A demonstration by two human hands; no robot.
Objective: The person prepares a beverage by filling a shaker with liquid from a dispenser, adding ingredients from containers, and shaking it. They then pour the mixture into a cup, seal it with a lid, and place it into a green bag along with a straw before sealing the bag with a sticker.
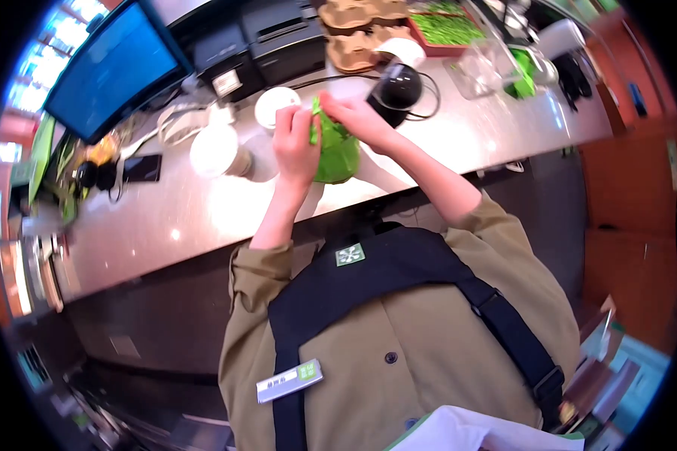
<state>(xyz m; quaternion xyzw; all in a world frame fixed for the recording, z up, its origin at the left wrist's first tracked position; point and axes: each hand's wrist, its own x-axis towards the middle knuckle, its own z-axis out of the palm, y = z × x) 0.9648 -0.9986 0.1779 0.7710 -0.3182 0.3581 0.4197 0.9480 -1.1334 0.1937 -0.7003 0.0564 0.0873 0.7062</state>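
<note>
I see the green bag (337,154) standing on the pale counter (459,135), right in front of the body; the left hand (295,143) is against its side, with the fingers bent in and pinching the top edge; the right hand (357,116) pinches the same top from the other side; both hands are shut on the bag. I think the step is work on the bag's mouth, closing or opening, I cannot tell which; the next move needs a firm pinch on both sides and an upright bag, clear of the white cup (214,150) near the left hand.
</note>
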